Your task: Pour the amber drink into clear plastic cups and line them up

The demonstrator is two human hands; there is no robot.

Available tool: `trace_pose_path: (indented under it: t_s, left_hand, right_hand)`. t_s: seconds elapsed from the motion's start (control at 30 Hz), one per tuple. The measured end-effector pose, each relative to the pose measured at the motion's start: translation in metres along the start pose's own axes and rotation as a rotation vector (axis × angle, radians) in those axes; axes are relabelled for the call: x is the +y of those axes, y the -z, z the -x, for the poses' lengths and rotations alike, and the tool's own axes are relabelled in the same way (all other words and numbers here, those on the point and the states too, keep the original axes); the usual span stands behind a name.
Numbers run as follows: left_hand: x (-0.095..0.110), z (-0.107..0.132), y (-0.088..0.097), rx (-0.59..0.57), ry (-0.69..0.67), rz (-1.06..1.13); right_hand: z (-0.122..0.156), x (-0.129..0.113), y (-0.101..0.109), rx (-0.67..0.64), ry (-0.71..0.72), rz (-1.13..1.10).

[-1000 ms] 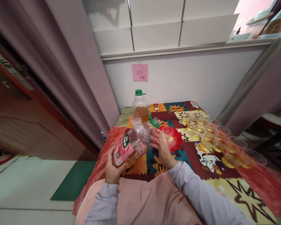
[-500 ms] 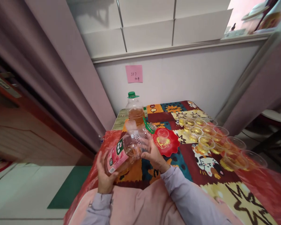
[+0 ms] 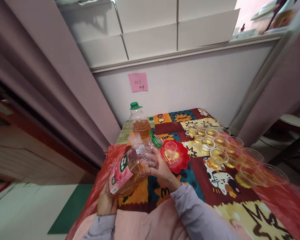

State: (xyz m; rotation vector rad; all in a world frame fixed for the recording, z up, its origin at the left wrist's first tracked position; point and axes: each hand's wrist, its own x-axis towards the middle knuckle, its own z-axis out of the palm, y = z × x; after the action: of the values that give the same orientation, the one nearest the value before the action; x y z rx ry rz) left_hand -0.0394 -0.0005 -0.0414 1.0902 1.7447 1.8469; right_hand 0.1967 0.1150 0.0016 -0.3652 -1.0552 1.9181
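A large clear plastic bottle with a pink label and some amber liquid lies tilted between both hands, neck pointing up and right toward its open green cap. My left hand grips the labelled base from below. My right hand wraps the bottle's upper body near the shoulder. Just beyond the neck a small clear cup stands on a red flower-shaped tray.
A second bottle with a green cap and amber liquid stands at the table's far left. Several clear cups of amber liquid sit in rows on the right of the patterned tablecloth. A pink note hangs on the wall.
The bottle has tipped further, its base sinking lower and left, and the liquid has run toward the neck. My right hand slid from the cup side onto the bottle's shoulder.
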Motion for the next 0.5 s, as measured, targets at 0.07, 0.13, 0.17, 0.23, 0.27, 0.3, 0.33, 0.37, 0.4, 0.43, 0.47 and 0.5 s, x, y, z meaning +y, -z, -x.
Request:
trace_pose_path:
  t_s: [0.07,0.13,0.17,0.23,0.27,0.3,0.33,0.37,0.4,0.43,0.47,0.5]
  left_hand:
    - [-0.001,0.002,-0.003,0.008,0.121,0.107]
    - [0.0,0.003,-0.004,0.035,0.212,0.217]
    - [0.002,0.004,-0.004,0.059,0.252,0.275]
    - [0.007,0.005,-0.005,0.108,0.308,0.358]
    - [0.01,0.006,-0.006,0.128,0.331,0.389]
    - [0.012,0.007,-0.006,0.139,0.346,0.408]
    - [0.014,0.007,-0.007,0.134,0.351,0.415]
    - [0.016,0.008,-0.008,0.124,0.35,0.425]
    - [0.018,0.008,-0.009,0.115,0.348,0.441]
    - [0.018,0.008,-0.01,0.109,0.344,0.46]
    - [0.019,0.009,-0.011,0.105,0.337,0.477]
    - [0.019,0.009,-0.012,0.102,0.33,0.49]
  right_hand:
    - [0.0,0.0,0.001,0.006,-0.031,-0.031]
    - [0.0,0.002,0.001,0.034,-0.061,-0.053]
    - [0.0,0.003,0.001,0.057,-0.068,-0.056]
    - [0.001,0.005,-0.001,0.106,-0.061,-0.057]
    - [0.001,0.006,-0.002,0.121,-0.048,-0.063]
    - [0.001,0.007,-0.003,0.126,-0.032,-0.074]
    - [0.002,0.007,-0.004,0.127,-0.015,-0.086]
    - [0.002,0.007,-0.004,0.128,-0.001,-0.098]
    - [0.003,0.008,-0.004,0.132,0.008,-0.105]
    - [0.003,0.008,-0.004,0.139,0.009,-0.108]
    - [0.004,0.008,-0.004,0.151,0.007,-0.109]
    - [0.004,0.009,-0.003,0.165,0.002,-0.107]
